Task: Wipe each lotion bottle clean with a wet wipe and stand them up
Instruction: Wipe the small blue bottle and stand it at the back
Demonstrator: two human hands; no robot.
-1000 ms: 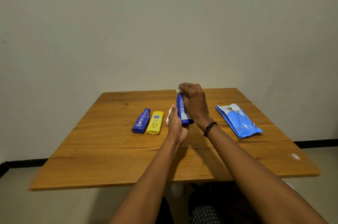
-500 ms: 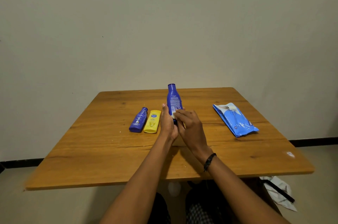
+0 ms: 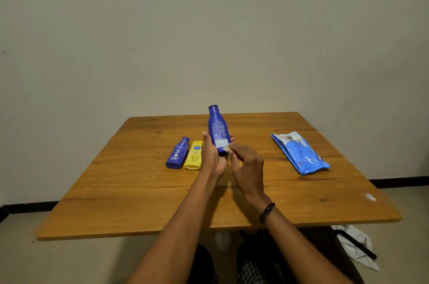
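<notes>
One blue bottle [image 3: 217, 130] upright — left fingers [image 3: 205, 143] gripping.

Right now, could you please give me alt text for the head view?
The left hand holds a tall blue bottle upright; the right hand pinches a wipe at its base. Nearby lie a small blue bottle, a yellow bottle and a wipe pack.

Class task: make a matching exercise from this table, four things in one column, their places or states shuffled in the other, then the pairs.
1 tall dark-blue plastic lotion bottle
2 small dark-blue plastic lotion bottle
3 yellow plastic lotion bottle
4 light-blue plastic wet-wipe pack

A lying far right
B upright in left hand
C lying leftmost
D lying second from left

Pairs: 1-B; 2-C; 3-D; 4-A
</notes>
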